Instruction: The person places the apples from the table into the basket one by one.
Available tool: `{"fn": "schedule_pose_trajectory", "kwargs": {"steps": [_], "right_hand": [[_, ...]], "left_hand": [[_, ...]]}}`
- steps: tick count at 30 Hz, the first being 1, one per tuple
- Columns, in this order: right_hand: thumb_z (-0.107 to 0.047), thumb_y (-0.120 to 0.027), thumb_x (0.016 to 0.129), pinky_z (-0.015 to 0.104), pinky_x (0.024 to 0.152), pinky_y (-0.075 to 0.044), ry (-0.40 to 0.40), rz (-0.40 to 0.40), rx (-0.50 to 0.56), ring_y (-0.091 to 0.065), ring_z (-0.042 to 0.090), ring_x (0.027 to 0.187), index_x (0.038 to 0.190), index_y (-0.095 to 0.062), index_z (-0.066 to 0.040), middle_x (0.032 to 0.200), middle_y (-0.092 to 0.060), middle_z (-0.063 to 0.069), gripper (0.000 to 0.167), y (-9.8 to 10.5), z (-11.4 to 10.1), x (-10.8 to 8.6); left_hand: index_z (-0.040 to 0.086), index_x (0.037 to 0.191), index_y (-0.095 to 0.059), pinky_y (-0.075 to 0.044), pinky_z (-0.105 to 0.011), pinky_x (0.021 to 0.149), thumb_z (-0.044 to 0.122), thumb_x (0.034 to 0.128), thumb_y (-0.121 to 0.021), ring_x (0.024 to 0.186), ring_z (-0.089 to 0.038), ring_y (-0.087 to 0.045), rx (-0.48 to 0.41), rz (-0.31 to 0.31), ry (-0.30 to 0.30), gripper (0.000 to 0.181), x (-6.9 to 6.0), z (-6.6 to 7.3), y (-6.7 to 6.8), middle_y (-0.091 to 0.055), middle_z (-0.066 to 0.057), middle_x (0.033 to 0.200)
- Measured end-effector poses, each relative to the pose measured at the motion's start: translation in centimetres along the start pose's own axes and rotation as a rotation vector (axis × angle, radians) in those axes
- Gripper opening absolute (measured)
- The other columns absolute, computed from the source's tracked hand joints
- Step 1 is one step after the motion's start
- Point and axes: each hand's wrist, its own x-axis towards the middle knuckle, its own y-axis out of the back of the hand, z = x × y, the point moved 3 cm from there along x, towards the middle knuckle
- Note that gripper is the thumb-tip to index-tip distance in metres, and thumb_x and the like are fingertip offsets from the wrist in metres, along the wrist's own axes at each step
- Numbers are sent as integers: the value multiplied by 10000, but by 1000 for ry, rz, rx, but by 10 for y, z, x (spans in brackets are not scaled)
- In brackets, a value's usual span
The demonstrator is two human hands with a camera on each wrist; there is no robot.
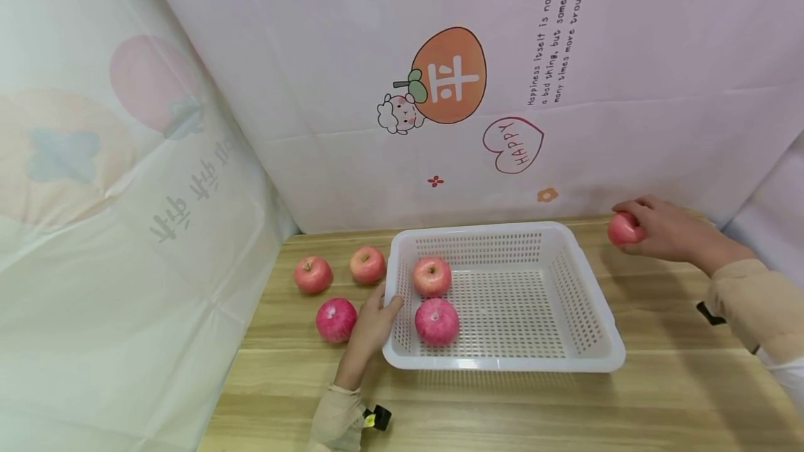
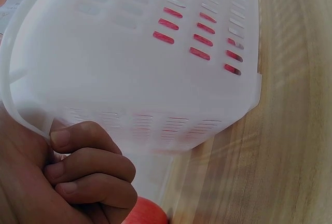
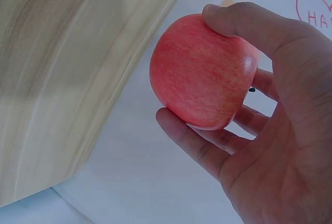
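Note:
A white perforated plastic basket (image 1: pixel 496 364) stands on the wooden table. My left hand (image 1: pixel 372 326) grips its left rim; in the left wrist view the fingers (image 2: pixel 93 164) curl at the basket's edge. Off to the right of the basket, my right hand (image 1: pixel 675 234) holds a red apple (image 1: pixel 624 229) above the table. The right wrist view shows this apple (image 3: pixel 199 73) between thumb and fingers. Inside the basket, along its left side, lie a red apple (image 1: pixel 431 276) and a deeper pink, round fruit (image 1: pixel 436 322).
Left of the basket are two red apples (image 1: pixel 313 275) and a deep pink, round fruit (image 1: pixel 336 320), close to the left hand. A printed white cloth (image 1: pixel 352 180) hangs behind the wooden table (image 1: pixel 283 389), and another pale cloth (image 1: pixel 125 284) hangs at its left.

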Motion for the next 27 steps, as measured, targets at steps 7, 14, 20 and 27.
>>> {"fn": "schedule_pose_trajectory", "kwargs": {"steps": [7,14,20,27], "right_hand": [[-316,-906,797,646,891,-530,17,18,-24,-609,519,1146,1395,-577,23,1349,-551,342,762,7,-11,1],[-314,-915,788,636,892,-536,30,30,-41,-608,503,1160,1402,-586,4,1349,-567,318,766,11,-20,2],[-309,-911,799,637,883,-541,40,23,-39,-603,506,1165,1410,-583,4,1356,-563,315,760,14,-27,4],[-319,-898,815,635,869,-550,34,-5,-51,-589,489,1185,1436,-565,-15,1382,-544,300,768,18,-35,4]], "left_hand": [[72,1482,-555,-637,-389,738,336,1058,-559,914,-270,-760,13,5,-9,500,1,1,0,-734,-249,1185],[61,1461,-564,-642,-388,736,327,1060,-560,908,-268,-763,6,6,-10,481,1,2,0,-737,-248,1175],[49,1458,-564,-644,-405,755,324,1056,-574,939,-298,-766,-6,2,-17,487,1,1,0,-730,-257,1191],[74,1468,-567,-643,-398,754,316,1058,-572,931,-291,-764,-2,7,-8,476,2,0,0,-727,-252,1196]]}}
